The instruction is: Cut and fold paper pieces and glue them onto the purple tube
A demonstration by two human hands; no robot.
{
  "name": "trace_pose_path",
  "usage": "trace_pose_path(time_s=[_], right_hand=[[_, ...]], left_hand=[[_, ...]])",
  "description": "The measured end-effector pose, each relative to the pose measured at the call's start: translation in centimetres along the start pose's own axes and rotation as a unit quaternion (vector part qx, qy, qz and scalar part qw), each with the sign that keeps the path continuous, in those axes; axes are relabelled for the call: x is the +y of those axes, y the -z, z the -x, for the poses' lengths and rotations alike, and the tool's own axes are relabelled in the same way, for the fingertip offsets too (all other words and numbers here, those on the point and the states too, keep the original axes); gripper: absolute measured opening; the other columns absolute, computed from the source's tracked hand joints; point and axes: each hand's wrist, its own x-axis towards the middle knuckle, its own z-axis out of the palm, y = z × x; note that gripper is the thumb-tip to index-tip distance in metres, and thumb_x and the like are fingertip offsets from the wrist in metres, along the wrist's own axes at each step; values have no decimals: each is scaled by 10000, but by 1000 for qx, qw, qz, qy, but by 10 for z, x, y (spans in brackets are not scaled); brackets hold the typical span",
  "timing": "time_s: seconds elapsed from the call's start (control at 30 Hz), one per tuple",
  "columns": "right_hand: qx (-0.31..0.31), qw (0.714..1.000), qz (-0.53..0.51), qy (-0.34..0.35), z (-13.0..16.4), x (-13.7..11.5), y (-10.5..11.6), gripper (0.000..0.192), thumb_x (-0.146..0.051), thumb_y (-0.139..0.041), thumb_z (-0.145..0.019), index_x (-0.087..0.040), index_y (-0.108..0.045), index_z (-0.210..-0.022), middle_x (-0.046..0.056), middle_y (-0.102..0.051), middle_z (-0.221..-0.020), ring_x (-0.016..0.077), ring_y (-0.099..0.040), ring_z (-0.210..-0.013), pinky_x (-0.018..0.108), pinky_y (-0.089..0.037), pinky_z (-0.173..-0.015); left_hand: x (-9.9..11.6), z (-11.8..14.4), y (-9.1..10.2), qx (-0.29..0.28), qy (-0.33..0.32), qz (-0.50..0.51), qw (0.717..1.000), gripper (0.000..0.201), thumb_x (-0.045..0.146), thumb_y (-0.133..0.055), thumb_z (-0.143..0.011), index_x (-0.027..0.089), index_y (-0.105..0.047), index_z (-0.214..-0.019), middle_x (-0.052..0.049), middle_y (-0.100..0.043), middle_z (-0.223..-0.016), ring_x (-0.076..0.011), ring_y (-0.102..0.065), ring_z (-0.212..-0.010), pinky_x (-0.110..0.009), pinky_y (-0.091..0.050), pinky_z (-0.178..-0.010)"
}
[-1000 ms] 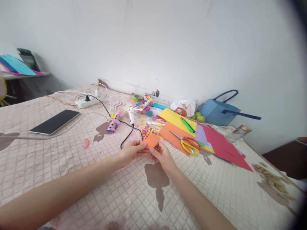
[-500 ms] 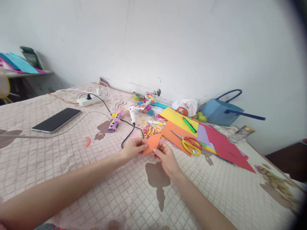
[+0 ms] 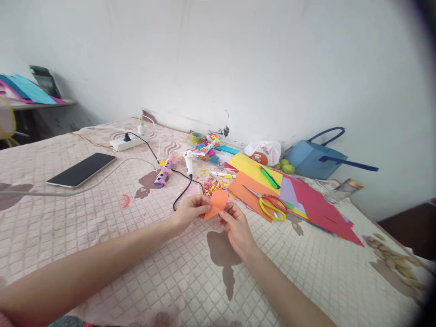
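A small orange paper piece (image 3: 217,201) is pinched between both hands just above the checked bedcover (image 3: 102,227). My left hand (image 3: 188,212) grips its left edge with thumb and fingers. My right hand (image 3: 236,225) holds its lower right edge. The piece curves upward and stands nearly upright. Just beyond it lie coloured paper scraps (image 3: 211,184) and a black cable (image 3: 184,190).
Red-and-yellow scissors (image 3: 269,204) rest on stacked coloured sheets (image 3: 299,200), with a green marker (image 3: 268,177) on the yellow sheet. A glue gun (image 3: 187,162), purple paper roll (image 3: 161,174), phone (image 3: 81,170), power strip (image 3: 126,143), blue bag (image 3: 311,159) and plastic bag (image 3: 264,151) lie around.
The orange piece has been turned from lying flat and folded to standing curved and upright between my fingers. Both hands have stayed in nearly the same place.
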Motion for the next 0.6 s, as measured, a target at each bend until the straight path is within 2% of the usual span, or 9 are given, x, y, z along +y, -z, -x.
trace_pose_path(time_s=[0.23,0.6], right_hand=[[14,1000,-19,18,1,0,-2,111,-180,-634,-675,-213,-529,-683,-47,-495,-644,99,-452,-550,240,-371,-533],[4,998,-57,-20,-1,2,-1,122,-187,-654,-646,-216,-552,-706,-34,-532,-678,103,-463,-567,236,-384,-539]], left_hand=[[0,0,0,-8,34,73,997,209,231,-713,-643,127,-592,-777,-32,-640,-759,-122,-594,-697,-233,-437,-661],[-1,0,1,-25,39,82,996,197,213,-693,-668,130,-582,-808,-16,-625,-745,-95,-570,-646,-209,-412,-602]])
